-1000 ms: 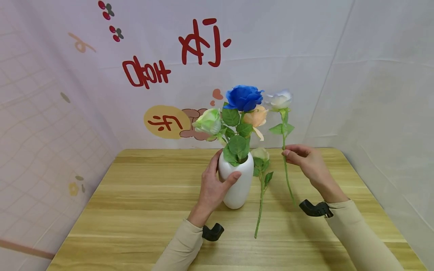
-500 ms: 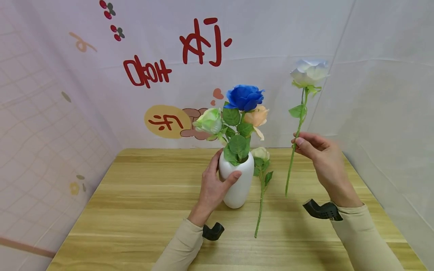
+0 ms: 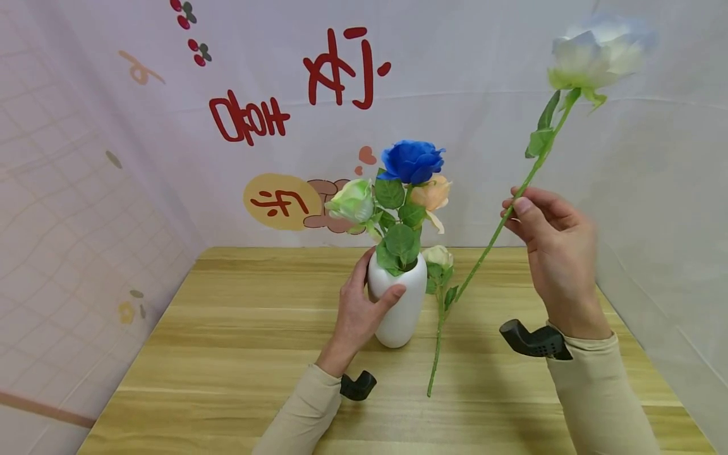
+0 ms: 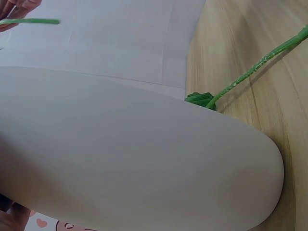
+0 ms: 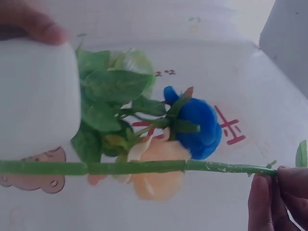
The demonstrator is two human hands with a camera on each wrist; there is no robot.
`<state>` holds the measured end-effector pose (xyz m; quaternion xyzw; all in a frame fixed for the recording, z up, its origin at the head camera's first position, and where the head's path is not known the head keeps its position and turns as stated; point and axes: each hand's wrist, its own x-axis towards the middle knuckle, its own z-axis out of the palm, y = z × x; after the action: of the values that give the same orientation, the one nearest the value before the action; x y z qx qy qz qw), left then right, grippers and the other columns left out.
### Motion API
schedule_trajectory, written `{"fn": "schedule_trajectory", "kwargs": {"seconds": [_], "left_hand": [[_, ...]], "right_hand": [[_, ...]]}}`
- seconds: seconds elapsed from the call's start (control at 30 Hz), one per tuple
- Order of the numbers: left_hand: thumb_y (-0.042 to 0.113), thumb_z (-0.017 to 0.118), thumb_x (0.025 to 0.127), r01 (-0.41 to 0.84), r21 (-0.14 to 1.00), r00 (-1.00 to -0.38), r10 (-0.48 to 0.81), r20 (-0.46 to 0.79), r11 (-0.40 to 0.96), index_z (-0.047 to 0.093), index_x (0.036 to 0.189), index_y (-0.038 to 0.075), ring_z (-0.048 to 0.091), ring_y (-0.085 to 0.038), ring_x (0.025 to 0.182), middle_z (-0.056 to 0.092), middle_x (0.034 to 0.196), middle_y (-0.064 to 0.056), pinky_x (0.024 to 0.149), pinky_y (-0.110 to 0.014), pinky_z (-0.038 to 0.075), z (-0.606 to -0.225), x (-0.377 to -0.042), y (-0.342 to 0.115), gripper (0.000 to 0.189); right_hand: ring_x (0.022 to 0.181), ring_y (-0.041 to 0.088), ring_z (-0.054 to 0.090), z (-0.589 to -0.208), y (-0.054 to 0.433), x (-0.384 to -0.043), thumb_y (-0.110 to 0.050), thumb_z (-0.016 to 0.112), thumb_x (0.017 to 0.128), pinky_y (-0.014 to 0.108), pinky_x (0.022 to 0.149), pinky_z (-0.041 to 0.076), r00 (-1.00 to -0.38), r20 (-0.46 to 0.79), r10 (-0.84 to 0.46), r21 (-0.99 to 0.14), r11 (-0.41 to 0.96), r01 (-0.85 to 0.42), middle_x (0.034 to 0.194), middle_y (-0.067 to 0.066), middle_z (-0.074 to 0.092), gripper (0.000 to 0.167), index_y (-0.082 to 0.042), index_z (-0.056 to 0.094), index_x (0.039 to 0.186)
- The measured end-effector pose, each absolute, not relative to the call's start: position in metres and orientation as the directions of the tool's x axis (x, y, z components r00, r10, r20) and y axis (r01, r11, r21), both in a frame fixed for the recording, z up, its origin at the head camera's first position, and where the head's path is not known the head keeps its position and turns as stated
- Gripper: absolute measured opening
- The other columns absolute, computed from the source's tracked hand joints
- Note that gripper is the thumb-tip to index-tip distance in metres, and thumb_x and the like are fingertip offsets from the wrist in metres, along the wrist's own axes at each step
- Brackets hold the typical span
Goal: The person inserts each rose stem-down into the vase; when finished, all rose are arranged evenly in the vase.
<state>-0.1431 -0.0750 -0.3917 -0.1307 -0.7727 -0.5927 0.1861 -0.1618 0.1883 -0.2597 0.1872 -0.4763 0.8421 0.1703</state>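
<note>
My left hand (image 3: 361,309) grips the white vase (image 3: 398,316) from its left side, the thumb across the front. In the vase stand a blue rose (image 3: 412,162), a pale green rose (image 3: 351,201) and a peach rose (image 3: 432,194), with green leaves round the rim. To the right, my right hand (image 3: 560,246) pinches the green stem of a white rose (image 3: 597,57) between thumb and fingers. That rose is held up in the air, its bloom high at the upper right and its stem slanting down left. The right wrist view shows the stem (image 5: 139,167) crossing before the vase.
Just right of the vase a cream rose (image 3: 439,256) lies on the wooden table (image 3: 239,354), its stem pointing toward me. White printed cloth (image 3: 466,126) stands behind the table and along both sides.
My right hand has moved up and to the right, lifting the white rose, whose stem now tilts with the bloom to the upper right. My left hand and the vase have stayed in place.
</note>
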Motion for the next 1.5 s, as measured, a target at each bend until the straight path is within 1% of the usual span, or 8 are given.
{"fn": "schedule_trajectory", "kwargs": {"seconds": [0.2,0.33,0.47,0.6,0.73,1.17,1.33,1.5], "left_hand": [[0.079,0.065,0.084,0.428,0.867,-0.895,-0.016,0.447,0.255,0.044,0.155,0.009,0.062,-0.028,0.124,0.058,0.143,-0.011,0.097,-0.056,0.053,-0.391,-0.145,-0.076,0.101],[0.079,0.065,0.084,0.425,0.870,-0.896,-0.019,0.443,0.249,0.044,0.155,0.009,0.062,-0.028,0.124,0.058,0.143,-0.012,0.098,-0.057,0.052,-0.391,-0.145,-0.076,0.102],[0.079,0.065,0.083,0.422,0.872,-0.898,-0.020,0.440,0.249,0.044,0.155,0.010,0.062,-0.028,0.124,0.059,0.143,-0.011,0.098,-0.056,0.053,-0.391,-0.145,-0.076,0.102],[0.079,0.065,0.083,0.427,0.868,-0.895,-0.020,0.446,0.252,0.045,0.154,0.010,0.063,-0.027,0.123,0.059,0.142,-0.011,0.097,-0.055,0.053,-0.392,-0.145,-0.076,0.101],[0.079,0.066,0.084,0.432,0.867,-0.893,-0.021,0.450,0.249,0.045,0.154,0.010,0.063,-0.028,0.123,0.059,0.142,-0.012,0.096,-0.056,0.053,-0.392,-0.144,-0.076,0.101],[0.079,0.064,0.085,0.436,0.862,-0.890,-0.015,0.455,0.258,0.045,0.155,0.010,0.063,-0.028,0.123,0.059,0.142,-0.012,0.096,-0.054,0.054,-0.391,-0.140,-0.075,0.100],[0.079,0.064,0.085,0.439,0.861,-0.889,-0.014,0.457,0.257,0.045,0.155,0.010,0.063,-0.027,0.122,0.060,0.142,-0.012,0.096,-0.055,0.054,-0.391,-0.140,-0.075,0.100],[0.078,0.065,0.085,0.442,0.859,-0.887,-0.017,0.461,0.259,0.045,0.155,0.010,0.063,-0.026,0.123,0.060,0.141,-0.011,0.096,-0.054,0.054,-0.391,-0.141,-0.076,0.099]], "right_hand": [[0.091,0.030,0.071,-0.245,0.178,-0.164,0.013,0.069,0.092,0.034,0.083,0.061,-0.863,0.480,0.158,-0.652,-0.595,-0.471,0.106,0.022,0.071,0.026,0.021,0.065,0.116],[0.087,0.030,0.070,-0.238,0.171,-0.167,0.014,0.069,0.091,0.033,0.081,0.061,-0.858,0.476,0.193,-0.602,-0.640,-0.478,0.103,0.023,0.069,0.025,0.022,0.064,0.115],[0.082,0.031,0.070,-0.234,0.165,-0.169,0.016,0.068,0.091,0.033,0.078,0.061,-0.858,0.463,0.223,-0.544,-0.693,-0.473,0.099,0.025,0.069,0.025,0.023,0.064,0.114],[0.081,0.032,0.069,-0.231,0.160,-0.170,0.017,0.067,0.091,0.033,0.075,0.062,-0.865,0.439,0.244,-0.488,-0.744,-0.457,0.098,0.025,0.069,0.023,0.022,0.064,0.113],[0.081,0.031,0.069,-0.230,0.154,-0.172,0.016,0.068,0.091,0.033,0.074,0.062,-0.869,0.416,0.267,-0.452,-0.769,-0.452,0.097,0.025,0.068,0.023,0.021,0.064,0.113],[0.082,0.028,0.069,-0.237,0.143,-0.181,0.010,0.074,0.089,0.030,0.075,0.061,-0.867,0.407,0.289,-0.485,-0.736,-0.473,0.095,0.023,0.067,0.029,0.021,0.062,0.114],[0.081,0.028,0.069,-0.242,0.141,-0.183,0.007,0.077,0.088,0.029,0.074,0.061,-0.863,0.409,0.297,-0.528,-0.694,-0.489,0.097,0.023,0.067,0.030,0.020,0.063,0.112],[0.086,0.026,0.068,-0.251,0.136,-0.185,0.002,0.076,0.091,0.028,0.078,0.060,-0.854,0.443,0.272,-0.608,-0.610,-0.509,0.103,0.021,0.068,0.027,0.016,0.067,0.112]]}}
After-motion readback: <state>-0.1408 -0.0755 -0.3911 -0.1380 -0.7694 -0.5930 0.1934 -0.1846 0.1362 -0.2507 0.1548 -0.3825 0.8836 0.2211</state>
